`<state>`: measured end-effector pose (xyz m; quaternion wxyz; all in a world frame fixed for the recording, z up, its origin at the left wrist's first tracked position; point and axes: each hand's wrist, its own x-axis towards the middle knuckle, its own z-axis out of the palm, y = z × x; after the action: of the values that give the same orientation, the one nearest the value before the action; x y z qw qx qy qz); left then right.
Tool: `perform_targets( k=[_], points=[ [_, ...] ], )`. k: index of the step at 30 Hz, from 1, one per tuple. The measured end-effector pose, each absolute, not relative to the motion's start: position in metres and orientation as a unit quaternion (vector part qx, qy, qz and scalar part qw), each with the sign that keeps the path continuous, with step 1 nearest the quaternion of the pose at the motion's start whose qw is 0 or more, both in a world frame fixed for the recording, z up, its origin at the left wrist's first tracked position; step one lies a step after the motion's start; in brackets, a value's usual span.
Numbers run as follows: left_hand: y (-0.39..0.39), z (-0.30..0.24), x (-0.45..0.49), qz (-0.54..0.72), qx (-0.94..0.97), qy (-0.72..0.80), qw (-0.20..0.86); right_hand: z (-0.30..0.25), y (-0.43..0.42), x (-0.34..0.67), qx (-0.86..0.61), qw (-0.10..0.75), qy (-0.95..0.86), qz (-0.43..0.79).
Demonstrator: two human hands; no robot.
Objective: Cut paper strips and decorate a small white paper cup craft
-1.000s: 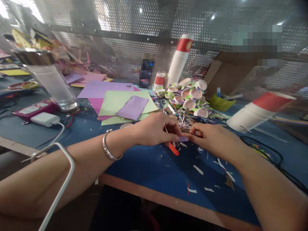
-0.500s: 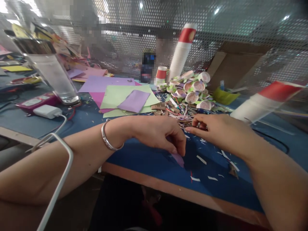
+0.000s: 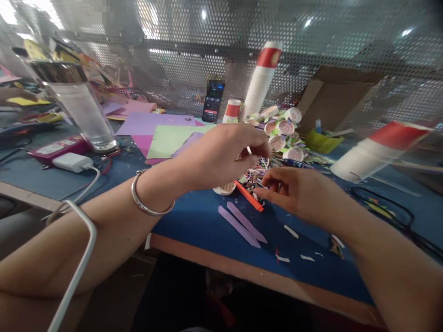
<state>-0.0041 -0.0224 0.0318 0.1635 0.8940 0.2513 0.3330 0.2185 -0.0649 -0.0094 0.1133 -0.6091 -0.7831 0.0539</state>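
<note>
My left hand [image 3: 230,150] is raised over the middle of the table, its fingers bent and the thumb apart from them; nothing shows clearly between them. Below it, partly covered, lies a round white paper cup base [image 3: 225,188] with a tan inside. An orange stick-like piece [image 3: 249,196] slants beside it. Two purple paper strips [image 3: 242,225] lie side by side nearer the table edge. My right hand [image 3: 294,188] is just right of the orange piece, fingers curled in, thumb pointing left. Something small and shiny shows among its fingers, too small to name.
Behind my hands are heaped paper scraps [image 3: 265,163] and decorated cup bases [image 3: 285,127]. Paper cup stacks [image 3: 262,85] stand behind and lie right. Coloured sheets [image 3: 162,140], a water bottle [image 3: 83,108], a phone [image 3: 212,102] and a white charger [image 3: 73,162] are around. A white cable crosses my left forearm.
My left hand has let go of the purple strip and moved up and away from me. The purple strips, orange piece and cup base are now uncovered. My right hand has shifted slightly left and nearer.
</note>
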Motion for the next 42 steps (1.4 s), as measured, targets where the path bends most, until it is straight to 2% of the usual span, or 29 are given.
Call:
perform_targets(
  k=[3, 9, 12, 14, 19, 24, 27, 31, 35, 38, 40, 42],
  points=[
    [-0.009, 0.023, -0.007, 0.32, 0.892, 0.29, 0.133, -0.013, -0.068, 0.207, -0.573, 0.081, -0.811, 0.09],
    [-0.002, 0.011, -0.005, 0.135, 0.936, 0.306, 0.109, -0.009, -0.071, 0.198, -0.6, 0.065, -0.795, 0.059],
    [-0.01, 0.016, 0.0, 0.065, 0.947, 0.307, 0.07, -0.004, -0.072, 0.199, -0.608, 0.095, -0.787, 0.047],
    [-0.012, 0.019, 0.003, 0.048, 0.945, 0.319, 0.046, -0.003, -0.073, 0.2, -0.603, 0.147, -0.783, 0.043],
    [-0.007, 0.02, 0.002, 0.067, 0.95, 0.302, 0.032, -0.006, -0.075, 0.201, -0.576, 0.297, -0.758, 0.076],
    [-0.004, 0.019, -0.004, 0.117, 0.953, 0.263, 0.095, -0.005, -0.077, 0.195, -0.553, 0.391, -0.734, 0.053],
    [-0.003, 0.017, -0.004, 0.111, 0.953, 0.261, 0.11, -0.003, -0.079, 0.193, -0.537, 0.429, -0.725, 0.039],
    [-0.001, 0.014, 0.0, 0.165, 0.946, 0.27, 0.076, -0.003, -0.079, 0.193, -0.509, 0.467, -0.717, 0.098],
    [-0.013, 0.024, 0.001, 0.215, 0.941, 0.263, 0.006, -0.002, -0.078, 0.197, -0.502, 0.492, -0.696, 0.146],
    [-0.038, 0.035, 0.002, 0.264, 0.907, 0.322, -0.058, -0.002, -0.078, 0.2, -0.506, 0.533, -0.652, 0.186],
    [-0.061, 0.036, 0.004, 0.24, 0.911, 0.325, -0.083, -0.003, -0.079, 0.202, -0.506, 0.538, -0.638, 0.219],
    [-0.086, 0.027, 0.008, 0.177, 0.947, 0.252, -0.098, -0.005, -0.08, 0.202, -0.507, 0.515, -0.644, 0.253]
  ],
)
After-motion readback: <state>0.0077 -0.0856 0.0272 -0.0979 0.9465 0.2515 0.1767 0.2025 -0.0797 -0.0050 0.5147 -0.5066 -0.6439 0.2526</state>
